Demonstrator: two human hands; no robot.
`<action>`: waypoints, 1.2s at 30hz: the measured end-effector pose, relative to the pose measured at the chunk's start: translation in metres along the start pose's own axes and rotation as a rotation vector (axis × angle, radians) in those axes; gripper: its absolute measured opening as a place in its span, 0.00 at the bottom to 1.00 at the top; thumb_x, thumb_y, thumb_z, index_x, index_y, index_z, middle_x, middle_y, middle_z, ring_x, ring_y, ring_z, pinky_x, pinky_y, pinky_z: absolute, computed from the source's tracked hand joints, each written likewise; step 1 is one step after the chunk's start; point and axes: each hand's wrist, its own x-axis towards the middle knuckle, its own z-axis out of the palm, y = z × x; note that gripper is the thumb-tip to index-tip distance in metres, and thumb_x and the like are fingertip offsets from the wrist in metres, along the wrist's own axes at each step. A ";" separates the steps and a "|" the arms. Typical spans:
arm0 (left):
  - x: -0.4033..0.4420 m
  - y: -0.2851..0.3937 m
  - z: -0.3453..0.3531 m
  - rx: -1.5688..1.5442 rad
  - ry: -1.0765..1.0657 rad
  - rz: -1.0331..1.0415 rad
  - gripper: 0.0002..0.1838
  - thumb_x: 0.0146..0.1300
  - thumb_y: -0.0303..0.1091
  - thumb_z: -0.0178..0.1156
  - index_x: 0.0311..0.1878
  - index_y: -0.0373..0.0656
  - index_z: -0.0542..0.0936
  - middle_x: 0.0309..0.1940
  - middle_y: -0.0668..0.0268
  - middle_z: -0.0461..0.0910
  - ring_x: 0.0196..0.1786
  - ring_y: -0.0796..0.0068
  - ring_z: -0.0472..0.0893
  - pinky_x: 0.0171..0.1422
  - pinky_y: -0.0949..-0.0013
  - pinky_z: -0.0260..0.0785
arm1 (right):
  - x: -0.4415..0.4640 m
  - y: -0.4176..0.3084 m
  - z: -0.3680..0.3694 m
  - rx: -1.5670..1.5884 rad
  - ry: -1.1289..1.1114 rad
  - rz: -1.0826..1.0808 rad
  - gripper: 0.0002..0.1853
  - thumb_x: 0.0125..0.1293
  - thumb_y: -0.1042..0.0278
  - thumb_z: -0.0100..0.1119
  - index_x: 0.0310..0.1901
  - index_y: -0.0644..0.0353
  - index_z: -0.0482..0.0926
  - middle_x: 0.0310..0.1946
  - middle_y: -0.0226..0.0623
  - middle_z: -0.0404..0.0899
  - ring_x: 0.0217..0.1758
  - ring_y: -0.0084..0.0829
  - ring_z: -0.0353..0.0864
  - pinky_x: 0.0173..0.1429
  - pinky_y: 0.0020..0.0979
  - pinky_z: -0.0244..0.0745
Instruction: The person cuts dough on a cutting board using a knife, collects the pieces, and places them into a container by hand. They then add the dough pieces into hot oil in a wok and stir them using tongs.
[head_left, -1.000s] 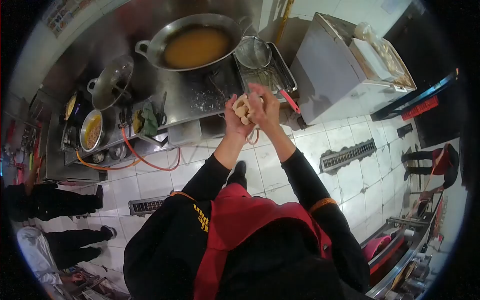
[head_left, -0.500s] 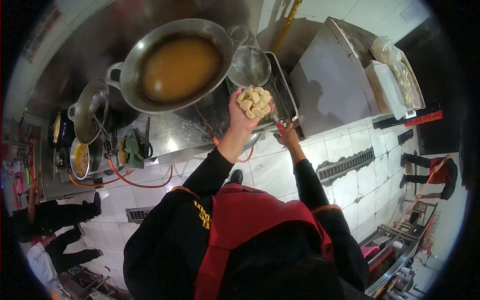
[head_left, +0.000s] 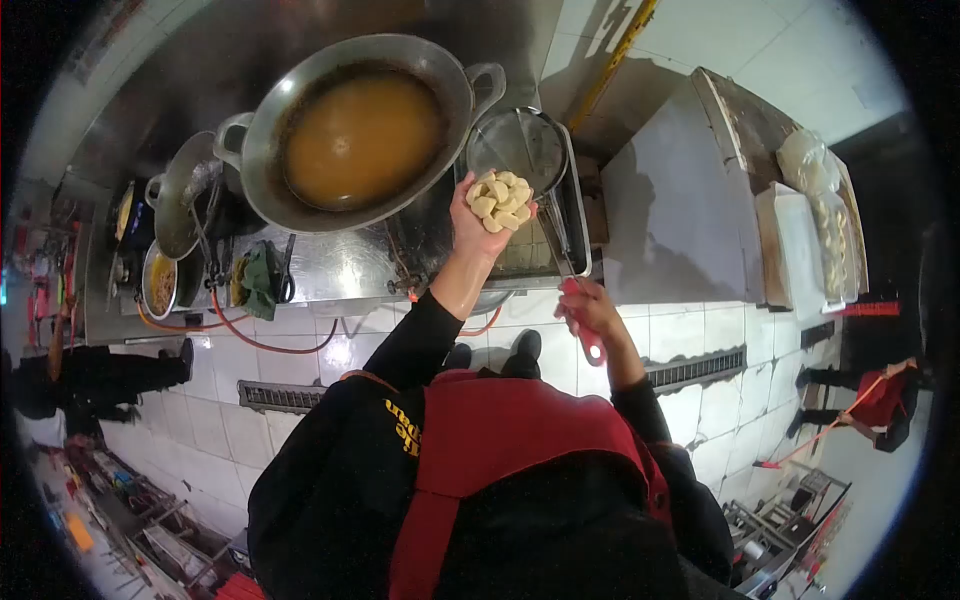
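My left hand (head_left: 470, 228) is raised palm up, cupping a heap of pale cream-coloured chunks (head_left: 500, 200); what food they are I cannot make out. The heap is just right of and below the large two-handled wok (head_left: 262, 165), which holds brown liquid (head_left: 365, 140). My right hand (head_left: 595, 310) is closed round the red handle of a round strainer (head_left: 515, 150). The handle's holed end points toward me, and its metal shaft runs up to the strainer's bowl over a metal tray (head_left: 578, 215).
Left of the wok are a smaller pan (head_left: 178, 215), a bowl of food (head_left: 160, 280) and a green cloth (head_left: 258, 282). A grey cabinet (head_left: 665, 210) stands at right, with a plastic tray (head_left: 792, 235) on top. A person (head_left: 885, 395) sweeps at far right; another person (head_left: 110, 375) stands left.
My right hand has moved down and slightly right, bringing the strainer's handle toward me. The view has shifted a little. My left hand still holds the chunks.
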 end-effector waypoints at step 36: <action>0.008 -0.024 0.096 1.828 0.095 1.301 0.30 0.52 0.46 0.56 0.57 0.43 0.63 0.52 0.54 0.67 0.57 0.51 0.60 0.63 0.52 0.41 | -0.153 -0.117 -0.079 -0.036 0.087 0.058 0.13 0.51 0.80 0.46 0.41 0.66 0.65 0.17 0.37 0.69 0.08 0.18 0.61 0.11 0.18 0.55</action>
